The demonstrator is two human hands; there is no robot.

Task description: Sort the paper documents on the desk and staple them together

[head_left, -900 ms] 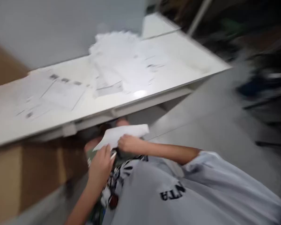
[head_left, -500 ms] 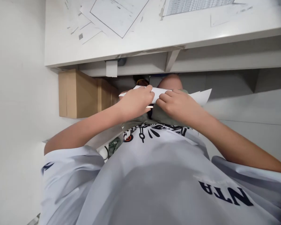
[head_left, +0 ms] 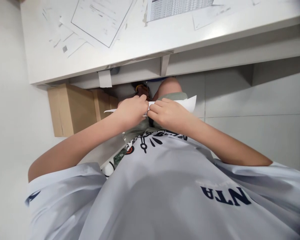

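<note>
White paper (head_left: pixel 189 104) stretches across my lap, gripped by both hands close together. My left hand (head_left: pixel 133 111) has its fingers curled round the middle part, and a thin pointed end of the paper sticks out past its wrist. Right beside it, my right hand (head_left: pixel 166 112) pinches the same paper with bent fingers. A wider corner shows beyond the right hand, tilted up. Whether it is one sheet or a few, I cannot tell, since the hands hide most of it.
Ahead stands a white desk (head_left: pixel 130 65) with an open shelf under its top. On it lie a framed-border sheet (head_left: pixel 100 20), a printed table sheet (head_left: pixel 175 8) and several scraps. Cardboard boxes (head_left: pixel 81 106) stand below at the left, beside a wall. A paper tab (head_left: pixel 105 79) hangs from the shelf.
My hands have come closer together, leaving little of the paper showing between them. The whole view has shifted and turned slightly, so the desk and boxes appear farther left.
</note>
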